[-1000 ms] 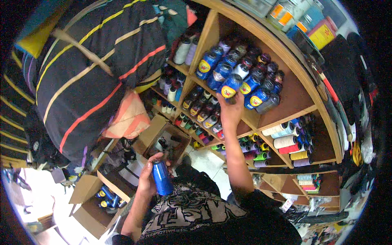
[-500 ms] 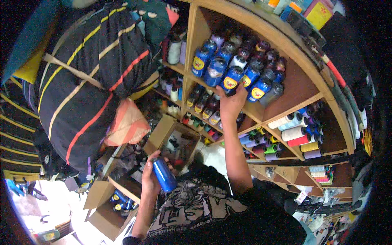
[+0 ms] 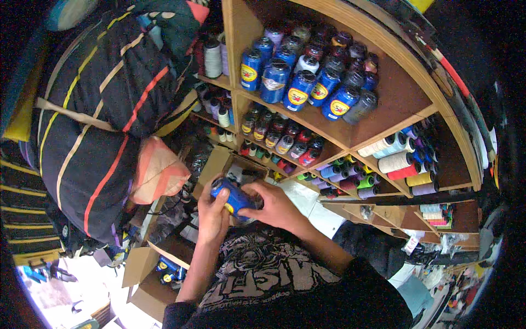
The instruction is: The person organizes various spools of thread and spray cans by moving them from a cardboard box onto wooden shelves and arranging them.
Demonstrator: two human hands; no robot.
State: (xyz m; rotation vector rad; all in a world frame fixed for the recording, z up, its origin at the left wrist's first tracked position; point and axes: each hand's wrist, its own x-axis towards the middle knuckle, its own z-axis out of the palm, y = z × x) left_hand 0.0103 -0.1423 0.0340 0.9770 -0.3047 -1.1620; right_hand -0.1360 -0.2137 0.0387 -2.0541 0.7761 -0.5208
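Note:
Both hands are on one blue thread spool (image 3: 235, 198), tilted in front of my chest, with part of a yellow label showing. My left hand (image 3: 212, 211) wraps its left side, thumb across the top. From the right, my right hand (image 3: 268, 204) grips its other end with thumb and fingers. Beyond them, several blue thread spools (image 3: 300, 90) with yellow round labels stand upright in rows in the upper compartment of a wooden shelf (image 3: 394, 131). Darker and purple spools (image 3: 341, 41) stand behind these.
Lower compartments hold brown-dark spools (image 3: 268, 131) and coloured spools lying on their sides (image 3: 397, 164). An open cardboard box (image 3: 148, 274) with blue spools sits low at left. Another carton (image 3: 216, 164) stands beyond my hands. A large striped dark bundle (image 3: 98, 126) fills the left.
My right hand has left the spools on the shelf and come down to the blue spool in my left hand. That spool has turned, and its label now shows. The view has shifted slightly.

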